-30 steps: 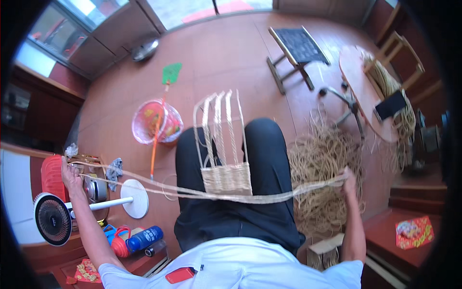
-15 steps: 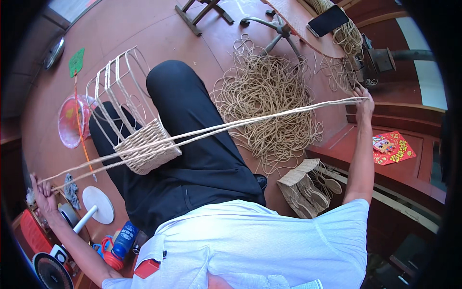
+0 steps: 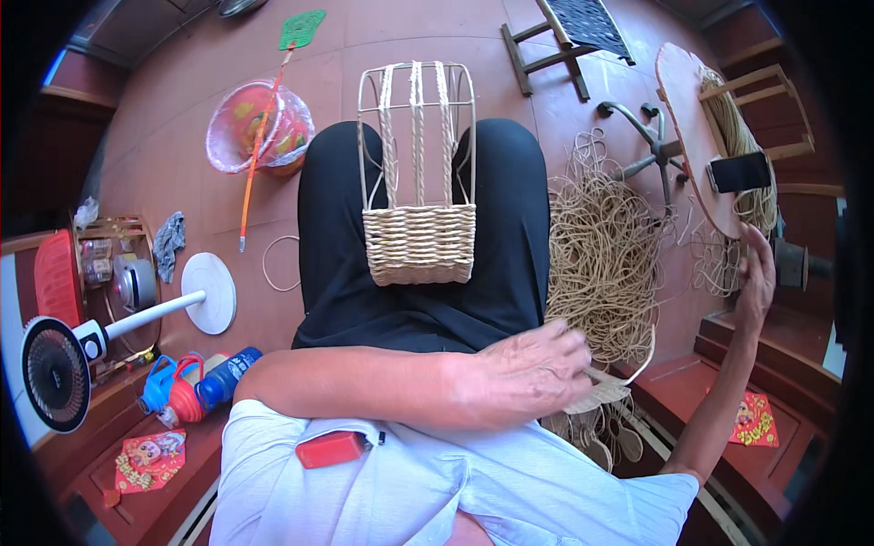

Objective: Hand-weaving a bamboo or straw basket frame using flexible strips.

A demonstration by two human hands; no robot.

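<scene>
Reddish floor surrounds you: your left hand point(image 3: 523, 375) reaches across your lap, fingers closed on flat cane strips point(image 3: 608, 393) beside the cane heap point(image 3: 601, 259). Your right hand point(image 3: 756, 273) hangs open, gripping nothing. On your thighs rests the half-woven basket point(image 3: 419, 241).

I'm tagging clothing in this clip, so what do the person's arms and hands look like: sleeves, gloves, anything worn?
Both forearms are bare. The left hand and right hand wear no gloves, and no ring or watch shows. The only sleeves are the short ones of a pale blue-white shirt, ending near the upper arms.
</scene>
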